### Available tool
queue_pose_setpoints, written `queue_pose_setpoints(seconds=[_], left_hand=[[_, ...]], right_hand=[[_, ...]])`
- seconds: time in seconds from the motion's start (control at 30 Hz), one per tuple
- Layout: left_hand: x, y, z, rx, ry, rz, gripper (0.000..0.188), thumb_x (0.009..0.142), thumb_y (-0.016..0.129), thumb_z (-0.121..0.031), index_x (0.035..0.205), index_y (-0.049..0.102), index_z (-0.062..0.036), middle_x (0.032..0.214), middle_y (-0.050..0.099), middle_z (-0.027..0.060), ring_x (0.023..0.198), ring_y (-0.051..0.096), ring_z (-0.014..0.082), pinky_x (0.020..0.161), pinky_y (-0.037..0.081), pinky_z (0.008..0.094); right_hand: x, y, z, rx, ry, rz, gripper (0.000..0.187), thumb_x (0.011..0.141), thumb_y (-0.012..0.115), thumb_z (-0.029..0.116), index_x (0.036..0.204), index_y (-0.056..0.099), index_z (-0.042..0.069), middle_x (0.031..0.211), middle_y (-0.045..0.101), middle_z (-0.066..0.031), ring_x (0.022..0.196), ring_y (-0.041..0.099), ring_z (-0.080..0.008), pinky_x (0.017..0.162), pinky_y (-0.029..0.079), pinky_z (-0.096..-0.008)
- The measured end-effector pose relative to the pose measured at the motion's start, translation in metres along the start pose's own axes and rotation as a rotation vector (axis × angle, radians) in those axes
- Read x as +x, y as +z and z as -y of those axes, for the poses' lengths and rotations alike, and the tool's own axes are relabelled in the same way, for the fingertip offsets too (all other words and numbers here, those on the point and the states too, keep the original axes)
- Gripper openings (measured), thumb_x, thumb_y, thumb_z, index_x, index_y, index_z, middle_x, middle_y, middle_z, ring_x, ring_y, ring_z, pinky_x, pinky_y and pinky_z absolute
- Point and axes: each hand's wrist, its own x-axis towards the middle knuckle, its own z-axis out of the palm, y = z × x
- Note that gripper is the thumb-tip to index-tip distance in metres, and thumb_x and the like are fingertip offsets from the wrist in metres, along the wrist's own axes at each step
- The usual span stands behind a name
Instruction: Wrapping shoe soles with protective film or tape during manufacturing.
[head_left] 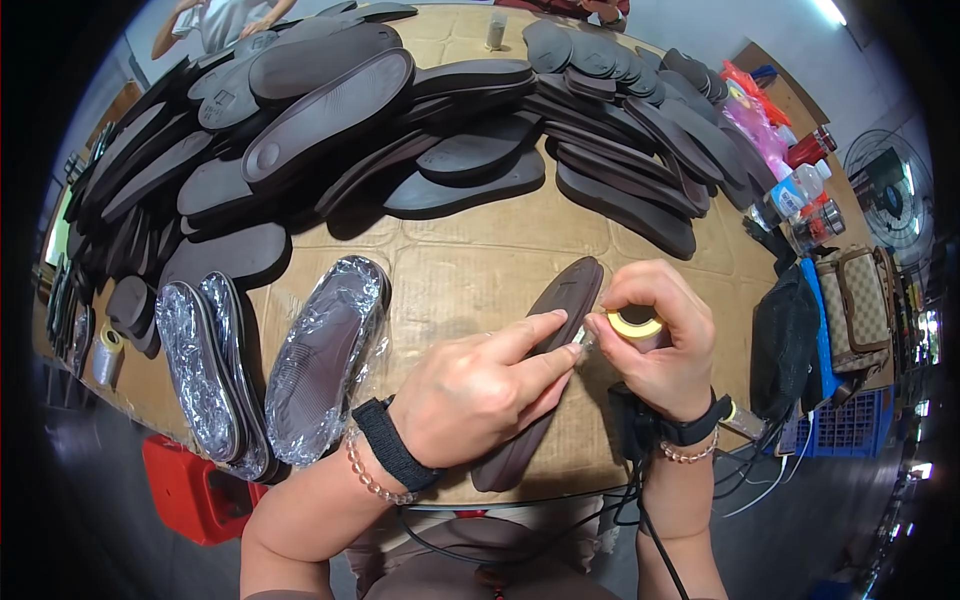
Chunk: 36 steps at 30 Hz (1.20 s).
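Observation:
A pair of dark brown shoe soles (512,462) lies slanted at the front of the table, pressed one against the other. My left hand (480,385) grips them around the middle, its fingers stretched over the upper side and its thumb hidden. To the right, my right hand (665,345) is closed around a small roll of clear wrapping film (638,328) with a yellow core end. Its thumb and forefinger come close to the soles' edge, where a bit of shiny film shows by my left fingertips. Film-wrapped soles (325,365) lie left of my left hand.
Heaps of loose dark soles (330,115) curve across the table's (440,270) far side. Another film roll (107,358) stands at the left edge. Bottles (797,190), a black bag (785,335) and cables line the right. A red stool (190,490) stands below; people are across the table.

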Motion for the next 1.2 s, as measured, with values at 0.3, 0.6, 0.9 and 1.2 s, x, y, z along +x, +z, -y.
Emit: queue_pose_setpoints(seconds=[0.3, 0.6, 0.9, 1.2], left_hand=[[-0.0004, -0.0002, -0.0007, -0.015, -0.020, -0.005, 0.031, 0.082, 0.083, -0.009, 0.112, 0.078, -0.0100, 0.118, 0.073, 0.0143, 0.076, 0.074, 0.0242, 0.067, 0.062, 0.0327], [0.0003, 0.0016, -0.0010, -0.024, -0.026, -0.008, 0.029, 0.083, 0.082, -0.009, 0.112, 0.078, -0.0089, 0.117, 0.073, 0.0147, 0.075, 0.075, 0.0240, 0.068, 0.062, 0.0327], [0.0004, 0.0020, -0.0019, -0.025, -0.024, -0.009, 0.029, 0.083, 0.083, -0.008, 0.111, 0.078, -0.0086, 0.117, 0.073, 0.0153, 0.077, 0.075, 0.0244, 0.068, 0.062, 0.0328], [0.0001, 0.0010, -0.0026, -0.025, -0.030, 0.001, 0.028, 0.083, 0.083, -0.009, 0.110, 0.079, -0.0092, 0.115, 0.074, 0.0152, 0.078, 0.075, 0.0256, 0.069, 0.063, 0.0331]], right_hand=[[-0.0012, 0.0029, -0.0003, -0.028, -0.046, -0.038, 0.026, 0.074, 0.083, -0.006, 0.092, 0.067, 0.003, 0.090, 0.068, -0.0107, 0.083, 0.068, -0.0258, 0.072, 0.054, -0.0330], [-0.0009, 0.0012, -0.0027, -0.029, 0.011, -0.010, 0.025, 0.074, 0.082, -0.007, 0.092, 0.066, 0.002, 0.089, 0.068, -0.0103, 0.084, 0.068, -0.0263, 0.074, 0.054, -0.0341], [-0.0010, -0.0015, 0.0020, -0.042, 0.010, -0.025, 0.024, 0.074, 0.081, -0.008, 0.091, 0.066, 0.002, 0.088, 0.068, -0.0099, 0.083, 0.068, -0.0262, 0.074, 0.054, -0.0341], [-0.0028, 0.0010, -0.0002, -0.046, 0.064, -0.009, 0.023, 0.075, 0.080, -0.006, 0.092, 0.066, 0.002, 0.090, 0.068, -0.0109, 0.082, 0.068, -0.0273, 0.073, 0.054, -0.0342]])
